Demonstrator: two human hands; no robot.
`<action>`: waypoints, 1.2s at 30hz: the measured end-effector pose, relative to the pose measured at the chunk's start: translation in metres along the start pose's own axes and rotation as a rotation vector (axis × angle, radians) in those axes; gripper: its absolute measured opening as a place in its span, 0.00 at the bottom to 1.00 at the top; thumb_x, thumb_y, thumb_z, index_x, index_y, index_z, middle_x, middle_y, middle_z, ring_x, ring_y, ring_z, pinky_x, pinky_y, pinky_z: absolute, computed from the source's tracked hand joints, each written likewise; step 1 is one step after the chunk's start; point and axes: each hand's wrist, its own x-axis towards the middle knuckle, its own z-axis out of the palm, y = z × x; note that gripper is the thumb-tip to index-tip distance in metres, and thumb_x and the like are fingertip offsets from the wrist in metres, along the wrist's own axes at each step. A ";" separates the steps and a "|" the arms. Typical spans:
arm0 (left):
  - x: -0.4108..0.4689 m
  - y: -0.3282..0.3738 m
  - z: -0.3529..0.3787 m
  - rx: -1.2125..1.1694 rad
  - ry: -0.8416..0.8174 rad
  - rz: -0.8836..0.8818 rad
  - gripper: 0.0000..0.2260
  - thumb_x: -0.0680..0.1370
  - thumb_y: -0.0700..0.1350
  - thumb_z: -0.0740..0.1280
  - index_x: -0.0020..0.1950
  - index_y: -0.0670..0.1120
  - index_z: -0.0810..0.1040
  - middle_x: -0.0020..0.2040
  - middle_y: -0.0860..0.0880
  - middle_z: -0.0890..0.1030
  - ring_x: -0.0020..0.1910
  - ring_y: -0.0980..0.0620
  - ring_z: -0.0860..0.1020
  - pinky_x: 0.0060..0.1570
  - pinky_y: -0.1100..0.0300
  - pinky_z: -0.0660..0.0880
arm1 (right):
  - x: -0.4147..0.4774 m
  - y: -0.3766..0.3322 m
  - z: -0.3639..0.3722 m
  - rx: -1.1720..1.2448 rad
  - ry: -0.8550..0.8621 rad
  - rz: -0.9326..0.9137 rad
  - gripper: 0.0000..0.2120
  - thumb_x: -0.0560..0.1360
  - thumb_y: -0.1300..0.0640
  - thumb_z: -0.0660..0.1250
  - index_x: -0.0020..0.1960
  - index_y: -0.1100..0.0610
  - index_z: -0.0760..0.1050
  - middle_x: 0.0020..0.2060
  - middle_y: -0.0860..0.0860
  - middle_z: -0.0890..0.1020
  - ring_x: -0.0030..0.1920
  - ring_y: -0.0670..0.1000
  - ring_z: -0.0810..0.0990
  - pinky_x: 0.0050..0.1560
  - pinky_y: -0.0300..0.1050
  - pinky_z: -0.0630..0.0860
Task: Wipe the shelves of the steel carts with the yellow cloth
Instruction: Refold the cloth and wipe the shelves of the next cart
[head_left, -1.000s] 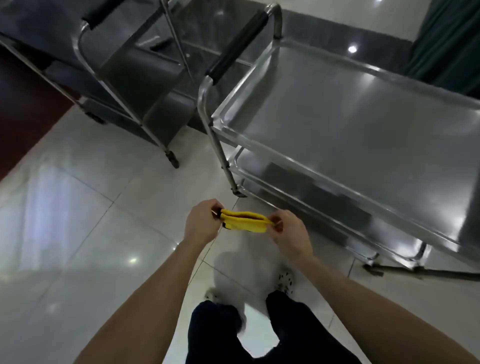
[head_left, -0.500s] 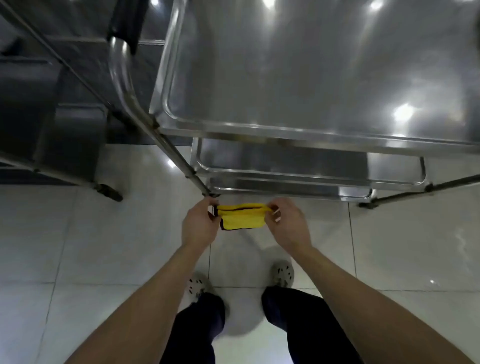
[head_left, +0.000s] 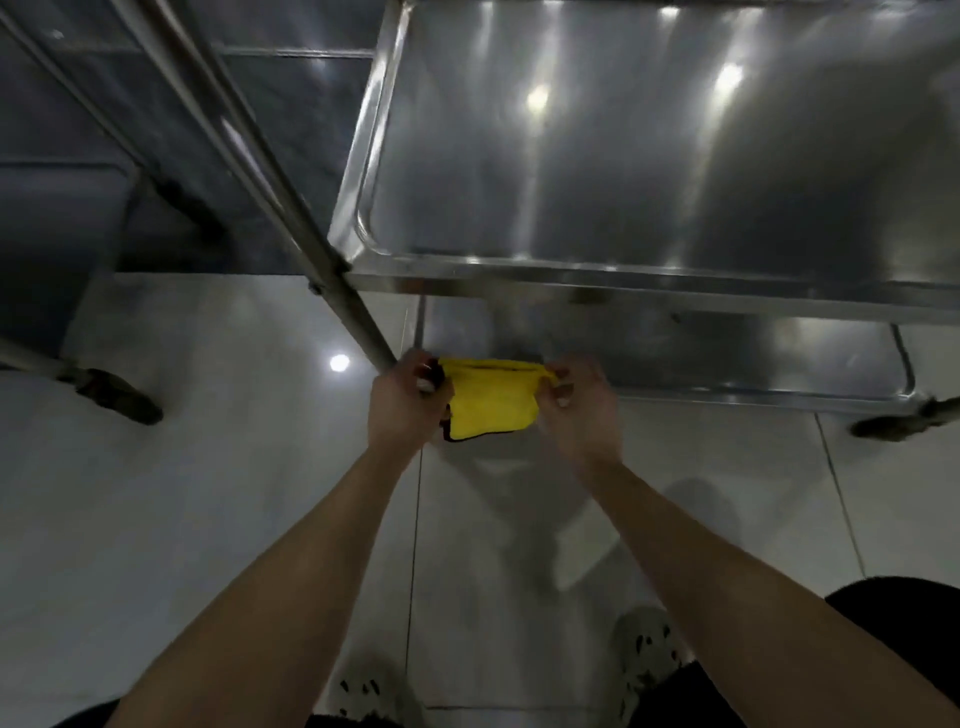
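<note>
Since half a second ago the cloth has opened out and hangs lower, and the cart sits nearer. The left hand pinches its left edge and the right hand its right edge, holding it in the air just before the lower shelf, above the floor.

Our left hand, right hand, forearms all bare. We wear dark trousers, at 4 o'clock. Pale clogs, dark holes on top, at 5 and 6 o'clock.
</note>
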 end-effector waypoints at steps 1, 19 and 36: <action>0.012 -0.009 0.011 -0.033 0.015 0.003 0.10 0.77 0.39 0.75 0.57 0.46 0.81 0.40 0.54 0.83 0.30 0.61 0.81 0.30 0.71 0.76 | 0.010 0.010 0.012 0.000 0.026 -0.031 0.08 0.78 0.60 0.71 0.56 0.57 0.81 0.50 0.56 0.82 0.46 0.59 0.83 0.49 0.47 0.79; 0.040 -0.097 0.053 -0.121 0.665 -0.040 0.26 0.69 0.66 0.78 0.55 0.55 0.71 0.51 0.55 0.76 0.48 0.56 0.77 0.51 0.52 0.80 | 0.080 0.057 0.154 -0.637 -0.074 -0.442 0.35 0.82 0.31 0.53 0.85 0.43 0.59 0.85 0.56 0.56 0.86 0.59 0.49 0.82 0.69 0.46; 0.097 -0.064 0.033 -0.683 0.435 -0.035 0.07 0.74 0.41 0.67 0.37 0.41 0.74 0.29 0.40 0.71 0.24 0.47 0.69 0.24 0.60 0.70 | 0.190 0.027 0.213 -0.676 -0.214 -0.362 0.40 0.75 0.20 0.39 0.84 0.33 0.45 0.86 0.55 0.42 0.85 0.61 0.39 0.77 0.76 0.33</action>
